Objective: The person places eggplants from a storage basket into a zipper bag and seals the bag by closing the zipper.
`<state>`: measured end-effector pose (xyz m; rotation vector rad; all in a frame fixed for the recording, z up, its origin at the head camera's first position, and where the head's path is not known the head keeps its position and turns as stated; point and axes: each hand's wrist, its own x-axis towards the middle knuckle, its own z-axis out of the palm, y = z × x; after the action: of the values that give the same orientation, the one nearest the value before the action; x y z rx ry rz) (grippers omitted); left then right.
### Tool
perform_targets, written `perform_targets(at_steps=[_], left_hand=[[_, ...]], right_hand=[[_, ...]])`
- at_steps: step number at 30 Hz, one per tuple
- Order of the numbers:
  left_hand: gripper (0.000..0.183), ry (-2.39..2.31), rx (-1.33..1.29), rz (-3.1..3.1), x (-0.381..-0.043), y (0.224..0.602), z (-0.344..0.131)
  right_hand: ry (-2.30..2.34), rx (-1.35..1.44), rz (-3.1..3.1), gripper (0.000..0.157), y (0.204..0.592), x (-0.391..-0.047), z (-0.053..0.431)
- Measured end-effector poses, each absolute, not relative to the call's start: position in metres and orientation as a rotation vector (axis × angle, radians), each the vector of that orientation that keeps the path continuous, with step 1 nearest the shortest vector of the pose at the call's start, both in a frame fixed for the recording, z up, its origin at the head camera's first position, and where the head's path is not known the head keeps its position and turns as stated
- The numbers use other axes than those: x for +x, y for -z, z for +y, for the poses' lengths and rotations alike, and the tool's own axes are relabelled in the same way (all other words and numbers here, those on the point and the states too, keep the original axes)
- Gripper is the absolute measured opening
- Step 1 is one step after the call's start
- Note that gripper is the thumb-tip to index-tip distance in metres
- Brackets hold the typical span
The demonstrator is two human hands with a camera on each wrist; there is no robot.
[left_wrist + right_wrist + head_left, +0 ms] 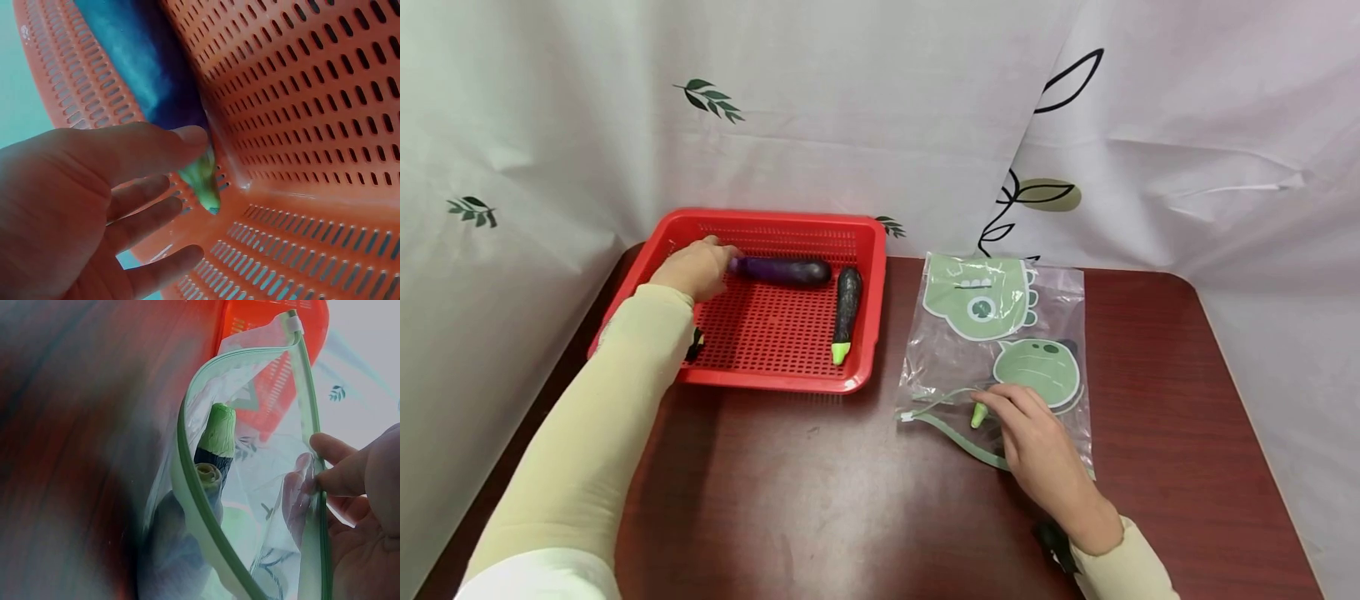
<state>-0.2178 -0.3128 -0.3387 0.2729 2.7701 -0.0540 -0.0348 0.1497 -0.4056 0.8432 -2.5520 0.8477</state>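
In the red basket, my left hand holds a purple eggplant at its stem end. The left wrist view shows the thumb across the eggplant's neck, by its green stem, with the other fingers below; the index finger is hidden. My right hand pinches the green zip edge of a clear plastic bag, printed with green dinosaur shapes. The bag's mouth gapes in the right wrist view. Inside are a dark vegetable with a light green end and a bulkier dark purple one.
Near the right wall of the red basket lies a slim, wrinkled black vegetable with a bright green end. Basket and bag stand side by side on a dark red-brown table. A white curtain with leaf prints hangs behind them.
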Motion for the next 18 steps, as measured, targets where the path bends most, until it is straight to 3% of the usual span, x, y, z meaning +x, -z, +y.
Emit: perform_targets(at_steps=[9,18], left_hand=[[0.064,-0.008,0.182,2.712,-0.223,0.351,-0.319],[0.054,-0.008,0.241,2.749,-0.227,0.357,-0.320]], right_hand=[[-0.844,0.858,-2.489,0.033,0.407,-0.035,0.149],[-0.846,0.856,-2.498,0.036,0.407,-0.035,0.149]])
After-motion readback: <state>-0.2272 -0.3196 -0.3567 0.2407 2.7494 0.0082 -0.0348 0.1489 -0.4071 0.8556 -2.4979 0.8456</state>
